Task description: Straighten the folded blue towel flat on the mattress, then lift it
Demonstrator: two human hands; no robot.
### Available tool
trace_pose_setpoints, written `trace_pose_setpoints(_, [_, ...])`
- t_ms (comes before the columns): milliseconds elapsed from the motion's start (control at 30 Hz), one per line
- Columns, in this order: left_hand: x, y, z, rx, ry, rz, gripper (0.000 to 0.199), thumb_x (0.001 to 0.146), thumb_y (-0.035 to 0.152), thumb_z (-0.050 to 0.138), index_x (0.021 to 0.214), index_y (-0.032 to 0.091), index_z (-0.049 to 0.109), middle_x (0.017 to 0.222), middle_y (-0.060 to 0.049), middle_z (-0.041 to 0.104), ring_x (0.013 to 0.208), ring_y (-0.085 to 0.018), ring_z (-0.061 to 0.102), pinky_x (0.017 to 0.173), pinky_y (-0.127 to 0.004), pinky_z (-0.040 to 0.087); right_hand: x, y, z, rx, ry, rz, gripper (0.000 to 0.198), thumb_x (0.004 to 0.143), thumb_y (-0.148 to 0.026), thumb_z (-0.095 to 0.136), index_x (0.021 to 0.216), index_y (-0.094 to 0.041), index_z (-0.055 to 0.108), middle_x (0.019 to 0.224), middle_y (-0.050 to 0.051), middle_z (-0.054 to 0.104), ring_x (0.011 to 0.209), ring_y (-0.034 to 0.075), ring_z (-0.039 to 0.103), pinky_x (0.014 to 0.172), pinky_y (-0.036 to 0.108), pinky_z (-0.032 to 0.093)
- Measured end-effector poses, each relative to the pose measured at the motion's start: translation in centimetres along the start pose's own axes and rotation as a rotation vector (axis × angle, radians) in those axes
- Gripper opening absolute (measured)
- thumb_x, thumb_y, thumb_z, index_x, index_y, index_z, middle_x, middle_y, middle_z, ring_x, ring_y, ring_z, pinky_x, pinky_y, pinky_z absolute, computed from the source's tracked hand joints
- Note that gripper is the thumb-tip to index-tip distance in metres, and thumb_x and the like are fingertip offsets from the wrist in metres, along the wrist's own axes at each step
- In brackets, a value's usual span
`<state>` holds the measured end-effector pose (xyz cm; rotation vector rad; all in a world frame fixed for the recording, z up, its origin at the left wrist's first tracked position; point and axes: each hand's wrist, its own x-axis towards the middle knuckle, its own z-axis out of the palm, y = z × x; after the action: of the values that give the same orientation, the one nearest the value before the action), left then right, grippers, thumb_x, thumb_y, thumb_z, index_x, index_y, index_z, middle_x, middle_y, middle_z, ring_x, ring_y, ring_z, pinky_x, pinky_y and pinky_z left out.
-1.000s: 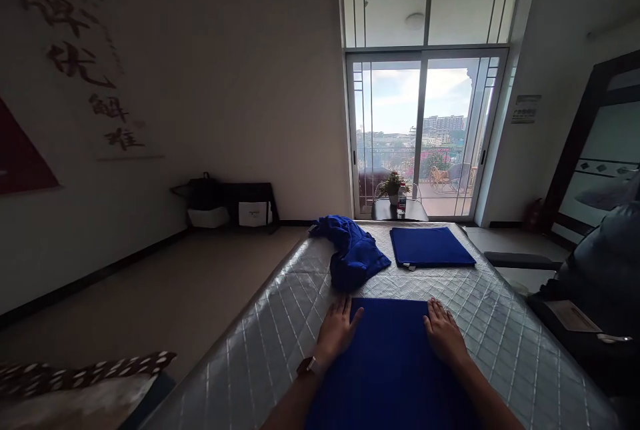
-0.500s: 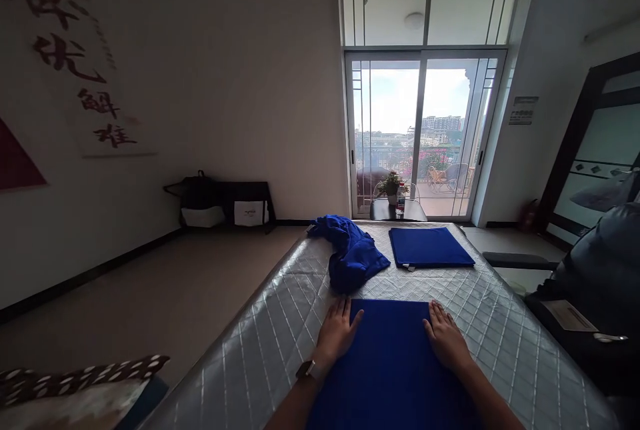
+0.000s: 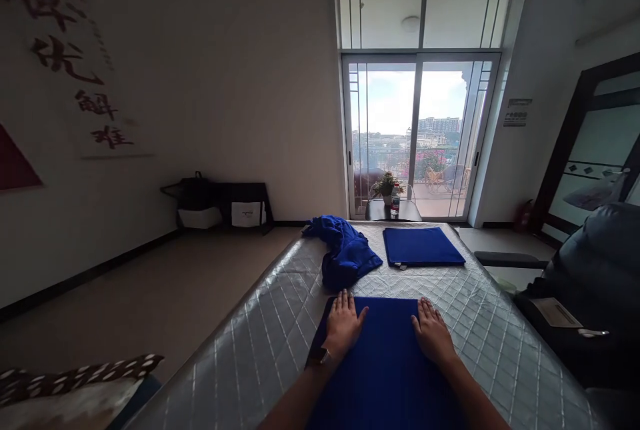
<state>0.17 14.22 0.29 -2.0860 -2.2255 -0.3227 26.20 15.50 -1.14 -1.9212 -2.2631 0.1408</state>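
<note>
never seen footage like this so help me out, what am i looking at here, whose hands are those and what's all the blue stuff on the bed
This is one picture from a camera worn on a person's head, looking forward and down, so the two bare hands belong to the wearer. The left hand, with a watch on its wrist, and the right hand lie flat and open on a blue cloth spread on a quilted silver mattress. Nothing is gripped; the palms only press on the fabric. Farther up the mattress lie a crumpled blue cloth and, beside it, a neatly folded blue cloth. Behind stands a glass balcony door, and a dark chair is at the right.
</note>
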Motion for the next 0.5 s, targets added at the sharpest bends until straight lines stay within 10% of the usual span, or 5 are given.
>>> trace_pose_setpoints(267, [-1.2,12.3,2.6,-0.325,-0.054,0.447,0.073,0.103,0.057,0.009,0.155,0.014,0.039,0.161,-0.012,0.036,0.152,-0.025,0.027,0.126,-0.046,0.023,0.3,0.6,0.8,-0.085,-0.002,-0.03,0.064,0.1,-0.031,0.02,0.159,-0.007,0.025,0.166,0.008,0.02,0.154,0.02,0.014,0.125,0.037,0.012])
trace_pose_setpoints(500, [-0.7,5.7,1.9,-0.258,-0.07,0.313,0.074,0.102,0.062,0.014,0.157,0.017,0.035,0.163,-0.009,0.032,0.154,-0.025,0.023,0.127,-0.047,0.021,0.6,0.6,1.0,-0.061,0.012,-0.021,0.067,0.101,-0.039,0.016,0.159,-0.006,0.024,0.166,0.009,0.018,0.155,0.02,0.013,0.126,0.039,0.013])
